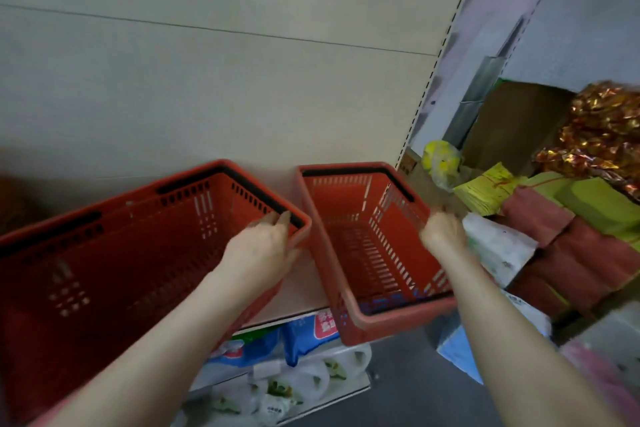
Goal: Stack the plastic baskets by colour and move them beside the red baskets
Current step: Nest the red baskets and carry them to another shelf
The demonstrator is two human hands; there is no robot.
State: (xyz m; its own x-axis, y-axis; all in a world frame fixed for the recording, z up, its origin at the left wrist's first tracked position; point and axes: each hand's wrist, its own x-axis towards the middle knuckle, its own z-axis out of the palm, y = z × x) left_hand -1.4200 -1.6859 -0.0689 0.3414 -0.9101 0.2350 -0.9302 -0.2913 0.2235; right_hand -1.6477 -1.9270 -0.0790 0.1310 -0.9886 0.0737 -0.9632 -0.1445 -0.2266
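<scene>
Two red plastic baskets with black handles sit side by side on a beige shelf. The large left basket point(114, 253) fills the lower left. My left hand point(263, 246) rests on its right rim, fingers curled over the edge near the black handle. The right basket point(367, 243) stands tilted, its near end past the shelf edge. My right hand point(443, 232) is at that basket's right rim, fingers curled; motion blur hides whether it grips the rim.
A beige back panel rises behind the shelf point(298, 295). Below the shelf lie packs of tissue and plastic bags point(287, 367). To the right are stacked red and yellow paper bundles point(568, 229), a white bag point(498, 250) and shiny gold foil point(602, 135).
</scene>
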